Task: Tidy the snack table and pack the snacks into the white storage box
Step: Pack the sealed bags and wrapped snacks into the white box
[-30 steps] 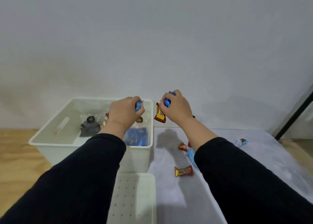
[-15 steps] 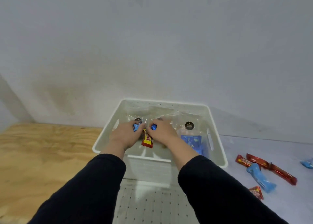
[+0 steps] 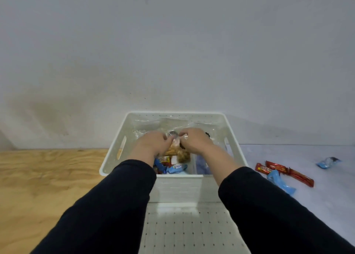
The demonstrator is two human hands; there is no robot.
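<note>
Plywood top (image 3: 48, 177) left, white cloth (image 3: 288, 153) right | hands: left (image 3: 151, 144), right (image 3: 196, 140) together inside white storage box (image 3: 232, 136), grip unclear

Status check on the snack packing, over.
Both hands inside the white storage box: left hand and right hand on a clear snack bag, grip unclear. Loose wrappers wait on the table, right. Nothing blocking.

Your left hand (image 3: 153, 144) and right hand (image 3: 194, 141) covered much of the white storage box (image 3: 115, 157) interior; fingertips were hidden, so grip was unclear. Your sleeves hid the box's near corners. The perforated lid (image 3: 188, 232) ran off the bottom edge. Snack labels inside were blurred.
</note>
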